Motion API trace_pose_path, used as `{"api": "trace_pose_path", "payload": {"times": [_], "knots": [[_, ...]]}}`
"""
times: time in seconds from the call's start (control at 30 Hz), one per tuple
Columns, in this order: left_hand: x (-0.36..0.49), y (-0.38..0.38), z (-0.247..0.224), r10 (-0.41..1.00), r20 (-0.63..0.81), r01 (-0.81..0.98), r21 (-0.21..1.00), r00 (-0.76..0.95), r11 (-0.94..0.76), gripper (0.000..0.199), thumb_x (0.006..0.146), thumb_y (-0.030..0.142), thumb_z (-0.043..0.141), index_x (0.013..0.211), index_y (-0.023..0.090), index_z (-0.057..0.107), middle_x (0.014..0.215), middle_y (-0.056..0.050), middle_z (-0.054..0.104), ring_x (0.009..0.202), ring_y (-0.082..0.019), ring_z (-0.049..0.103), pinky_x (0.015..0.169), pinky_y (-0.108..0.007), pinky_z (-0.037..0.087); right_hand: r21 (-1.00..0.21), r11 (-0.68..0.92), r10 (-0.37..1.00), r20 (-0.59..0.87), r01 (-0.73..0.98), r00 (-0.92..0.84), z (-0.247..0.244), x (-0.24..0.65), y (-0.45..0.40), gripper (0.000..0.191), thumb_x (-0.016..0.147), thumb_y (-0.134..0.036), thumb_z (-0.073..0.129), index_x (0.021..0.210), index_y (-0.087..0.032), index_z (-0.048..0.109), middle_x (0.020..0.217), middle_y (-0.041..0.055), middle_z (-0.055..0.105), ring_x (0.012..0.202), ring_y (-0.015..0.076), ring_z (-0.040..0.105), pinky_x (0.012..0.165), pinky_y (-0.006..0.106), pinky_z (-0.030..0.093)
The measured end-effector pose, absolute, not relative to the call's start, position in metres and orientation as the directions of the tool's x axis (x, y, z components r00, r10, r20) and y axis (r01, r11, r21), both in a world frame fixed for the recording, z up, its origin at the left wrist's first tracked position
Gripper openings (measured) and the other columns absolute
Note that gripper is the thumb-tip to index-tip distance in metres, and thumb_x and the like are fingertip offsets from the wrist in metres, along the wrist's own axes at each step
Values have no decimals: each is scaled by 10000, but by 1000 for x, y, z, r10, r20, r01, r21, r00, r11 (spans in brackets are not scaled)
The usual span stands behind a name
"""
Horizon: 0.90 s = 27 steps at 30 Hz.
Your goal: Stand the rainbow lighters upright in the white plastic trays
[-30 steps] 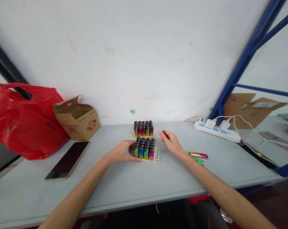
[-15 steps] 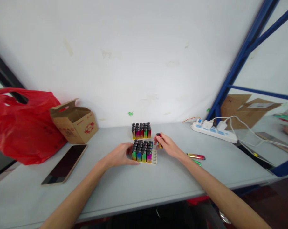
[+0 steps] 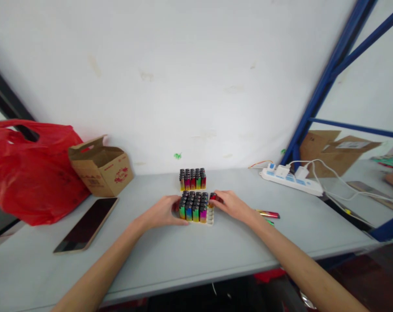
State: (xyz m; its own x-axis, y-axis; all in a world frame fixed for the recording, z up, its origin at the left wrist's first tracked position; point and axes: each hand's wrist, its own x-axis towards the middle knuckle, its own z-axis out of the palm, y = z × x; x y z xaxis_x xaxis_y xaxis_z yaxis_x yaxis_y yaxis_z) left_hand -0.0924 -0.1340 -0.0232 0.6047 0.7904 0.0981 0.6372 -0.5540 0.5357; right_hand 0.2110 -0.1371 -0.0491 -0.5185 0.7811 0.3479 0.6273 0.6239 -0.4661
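Note:
Several colourful lighters point(image 3: 192, 212) with black tops stand upright in rows in a white tray point(image 3: 210, 219). My left hand point(image 3: 166, 211) steadies the tray from its left side, thumb along the front and the other fingers behind. A red lighter point(image 3: 212, 196) is pinched in my right hand point(image 3: 230, 202), upright at the back of the tray's right-hand column. In front of it that column shows bare round slots. Right of the tray, a red-and-gold lighter point(image 3: 270, 214) and a green lighter point(image 3: 270, 222) lie on the table, the green one partly hidden by my right forearm.
A second block of lighters point(image 3: 192, 180) stands behind, near the wall. To the left are a phone point(image 3: 87, 225), an open carton point(image 3: 108, 173) and a red plastic bag point(image 3: 37, 173). A power strip point(image 3: 290, 182) with white cables lies at the right by a blue frame point(image 3: 326, 82).
My right hand has brought the red lighter down from above the tray's right edge into its back right column. My left hand has stayed at the tray.

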Motion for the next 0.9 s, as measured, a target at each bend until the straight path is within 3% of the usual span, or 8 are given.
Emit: {"api": "trace_pose_path", "payload": {"times": [0.1, 0.2, 0.3, 0.47, 0.63, 0.77, 0.9], "knots": [[-91, -134, -23, 807, 88, 681, 487, 584, -546, 607, 678, 652, 820, 1014, 158, 712, 881, -42, 725, 804, -247, 647, 687, -312, 467, -388, 637, 770, 330, 666, -546, -40, 210, -144, 349, 1070, -483, 522, 919, -191, 638, 849, 68, 710, 745, 207, 630, 720, 313, 461], [-90, -134, -22, 802, 76, 680, 486, 592, -549, 601, 697, 648, 821, 1019, 154, 708, 872, -28, 720, 768, -225, 631, 663, -302, 449, -424, 626, 780, 346, 654, -522, -27, 226, -156, 344, 1072, -486, 513, 1071, -189, 686, 1005, 97, 739, 893, 229, 678, 849, 351, 510], [-89, -134, -20, 793, 74, 668, 494, 605, -556, 598, 695, 663, 820, 1011, 169, 704, 871, -10, 717, 760, -212, 620, 656, -294, 436, -452, 557, 828, 366, 697, -424, -17, 270, -174, 348, 1089, -444, 455, 1174, -207, 694, 1158, 113, 734, 1055, 246, 682, 984, 393, 502], [-89, -134, -18, 792, 67, 679, 475, 606, -560, 580, 704, 674, 801, 965, 169, 687, 862, -24, 712, 751, -210, 609, 654, -300, 437, -411, 372, 926, 222, 832, -305, -21, 352, -205, 414, 995, -529, 565, 1198, -214, 743, 1227, 138, 729, 1176, 315, 658, 1074, 460, 476], [-88, -135, -18, 787, 59, 675, 476, 615, -563, 546, 711, 635, 807, 952, 160, 689, 849, -38, 706, 741, -213, 607, 655, -305, 452, -421, 318, 948, 110, 849, -300, -35, 373, -215, 345, 947, -510, 609, 1021, -222, 784, 1030, 118, 754, 968, 290, 684, 930, 438, 534], [-88, -137, -17, 793, 81, 656, 515, 603, -552, 562, 682, 633, 815, 988, 175, 705, 863, -30, 721, 785, -233, 634, 688, -304, 475, -591, 318, 948, 209, 742, -239, -37, 360, -206, 369, 932, -558, 640, 1020, -219, 758, 1034, 105, 746, 926, 268, 678, 866, 411, 549], [-87, -139, -15, 804, 72, 656, 539, 590, -529, 583, 662, 643, 812, 1001, 180, 705, 879, -27, 727, 805, -241, 643, 700, -307, 483, -840, 282, 959, 263, 463, -106, -28, 333, -187, 428, 844, -586, 764, 1038, -206, 736, 1036, 86, 746, 783, 207, 652, 721, 348, 530]]}}
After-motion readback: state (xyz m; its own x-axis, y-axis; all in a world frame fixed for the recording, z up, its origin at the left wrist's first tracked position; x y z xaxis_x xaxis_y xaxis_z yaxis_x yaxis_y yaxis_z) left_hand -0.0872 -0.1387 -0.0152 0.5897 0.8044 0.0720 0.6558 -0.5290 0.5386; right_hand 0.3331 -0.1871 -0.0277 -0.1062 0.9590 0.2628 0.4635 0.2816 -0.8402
